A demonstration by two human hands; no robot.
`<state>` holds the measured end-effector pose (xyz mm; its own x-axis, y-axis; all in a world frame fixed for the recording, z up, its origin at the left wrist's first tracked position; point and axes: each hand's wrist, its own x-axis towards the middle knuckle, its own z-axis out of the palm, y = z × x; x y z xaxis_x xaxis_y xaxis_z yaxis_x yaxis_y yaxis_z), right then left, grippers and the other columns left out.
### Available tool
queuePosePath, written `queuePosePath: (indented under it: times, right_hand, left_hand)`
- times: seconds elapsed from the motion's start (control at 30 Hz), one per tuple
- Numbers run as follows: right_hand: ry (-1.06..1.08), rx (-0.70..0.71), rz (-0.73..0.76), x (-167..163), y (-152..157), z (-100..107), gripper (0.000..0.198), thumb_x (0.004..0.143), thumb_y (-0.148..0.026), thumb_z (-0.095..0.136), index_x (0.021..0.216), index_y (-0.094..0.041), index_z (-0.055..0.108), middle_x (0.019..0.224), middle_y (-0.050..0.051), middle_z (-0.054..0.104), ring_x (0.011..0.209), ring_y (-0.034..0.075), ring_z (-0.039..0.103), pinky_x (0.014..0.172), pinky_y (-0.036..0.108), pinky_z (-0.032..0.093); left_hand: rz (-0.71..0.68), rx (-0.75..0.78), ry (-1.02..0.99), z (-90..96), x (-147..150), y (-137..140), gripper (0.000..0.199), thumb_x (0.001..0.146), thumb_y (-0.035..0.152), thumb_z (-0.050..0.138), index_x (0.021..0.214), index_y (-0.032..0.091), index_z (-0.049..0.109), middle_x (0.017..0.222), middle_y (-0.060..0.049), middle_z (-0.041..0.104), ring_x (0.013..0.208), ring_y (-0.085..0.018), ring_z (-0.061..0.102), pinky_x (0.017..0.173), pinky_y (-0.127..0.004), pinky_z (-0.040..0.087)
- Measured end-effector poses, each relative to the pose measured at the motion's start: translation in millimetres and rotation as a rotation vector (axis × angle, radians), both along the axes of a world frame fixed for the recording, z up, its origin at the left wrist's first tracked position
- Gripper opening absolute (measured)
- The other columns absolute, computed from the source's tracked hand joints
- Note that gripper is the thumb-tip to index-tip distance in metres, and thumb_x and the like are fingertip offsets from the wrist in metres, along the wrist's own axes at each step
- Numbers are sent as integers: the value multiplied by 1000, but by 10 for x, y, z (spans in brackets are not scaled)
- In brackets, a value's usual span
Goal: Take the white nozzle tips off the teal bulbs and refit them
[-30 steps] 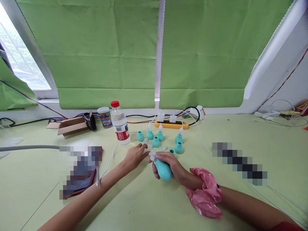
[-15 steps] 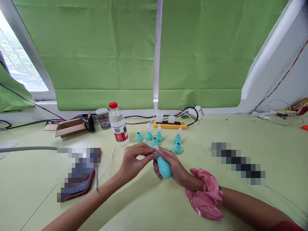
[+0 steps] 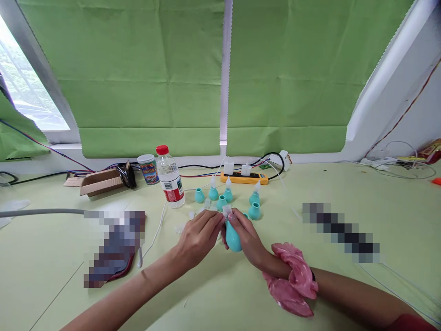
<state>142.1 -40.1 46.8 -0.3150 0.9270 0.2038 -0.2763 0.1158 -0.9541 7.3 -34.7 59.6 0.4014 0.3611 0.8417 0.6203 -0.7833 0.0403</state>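
My right hand [image 3: 248, 239] is wrapped round a teal rubber squeeze bulb [image 3: 234, 238], its rounded end pointing down toward me. At the bulb's neck my left hand [image 3: 201, 236] pinches a small translucent plastic piece [image 3: 226, 210]; its exact shape is partly hidden by the fingers. Beyond the hands stand several more teal bulbs. Some have an open mouth, such as the bulb [image 3: 254, 211] on the right, and others carry a clear pointed tip [image 3: 257, 186]. Loose translucent pieces [image 3: 207, 203] lie on the table beside my left hand.
A red-capped water bottle [image 3: 171, 184] and a printed can [image 3: 148, 169] stand behind on the left, near an open cardboard box [image 3: 103, 182]. A yellow power strip [image 3: 244, 178] with plugged-in chargers lies at the back. A blurred phone-like object [image 3: 115, 253] lies left, with cables around.
My left hand has turned over, its back now facing up, fingers still at the bulb's neck. The bulb stands slightly more upright. Loose clear pieces behind the left hand now show.
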Motion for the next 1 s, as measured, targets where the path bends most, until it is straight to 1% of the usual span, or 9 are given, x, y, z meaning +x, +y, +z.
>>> queuePosePath:
  times: [0.1,0.17,0.33,0.43,0.53,0.63,0.73,0.83,1.0]
  right_hand:
    - [-16,25,9,8,21,0,27,80,-46,45,74,-20,42,56,-4,47,44,9,44,40,20,39]
    - [2,5,47,20,41,25,27,79,-46,46,75,-19,44,53,-4,47,43,9,44,38,20,38]
    - [86,-160,168,68,80,129,29,78,-42,45,69,-14,50,50,0,51,37,10,46,33,20,35]
    - [137,-286,210,93,105,151,30,77,-39,42,66,-13,51,48,1,52,36,10,46,32,20,32]
    - [187,-443,246,121,155,134,30,76,-38,39,68,-13,52,46,1,51,35,10,45,32,19,30]
    - [233,-523,237,163,213,133,29,74,-38,39,71,-12,52,45,1,51,35,10,44,33,19,28]
    - [235,-448,164,197,238,169,24,70,-35,43,71,-12,52,46,1,53,37,10,44,35,20,31]
    - [214,-319,95,208,227,210,16,64,-28,51,72,-14,50,51,1,56,40,10,46,38,20,34]
    - [-32,-190,100,177,220,183,18,59,-19,63,70,-15,49,55,-2,55,41,8,46,40,20,37]
  left_hand:
    - [3,-148,-21,14,3,-9,13,81,16,43,79,17,56,68,-5,62,62,-14,57,58,-26,49]
    - [-38,-417,-150,80,-2,-23,12,80,21,45,75,17,54,64,-4,59,57,-12,54,54,-25,48]
    - [-480,-1347,-617,259,-60,34,19,75,32,53,69,14,50,58,-1,54,50,-10,51,47,-23,47]
    - [-679,-1574,-767,249,-94,117,17,71,29,58,68,14,50,58,0,52,49,-7,48,44,-19,44]
    - [-736,-1621,-815,212,-122,175,16,69,27,60,68,14,52,58,0,52,49,-7,48,43,-17,42]
    - [-683,-1545,-771,206,-168,222,18,70,30,58,69,14,51,59,-1,53,50,-8,50,44,-19,44]
    - [-343,-1270,-436,143,-222,305,18,72,31,52,69,14,52,61,-2,56,52,-10,52,49,-22,45]
    - [23,-959,-92,-43,-262,425,14,68,23,50,61,14,57,58,-2,58,51,-12,52,51,-23,43]
    - [85,-925,-50,-250,-304,550,12,61,14,49,60,14,61,59,-3,62,52,-13,54,52,-23,42]
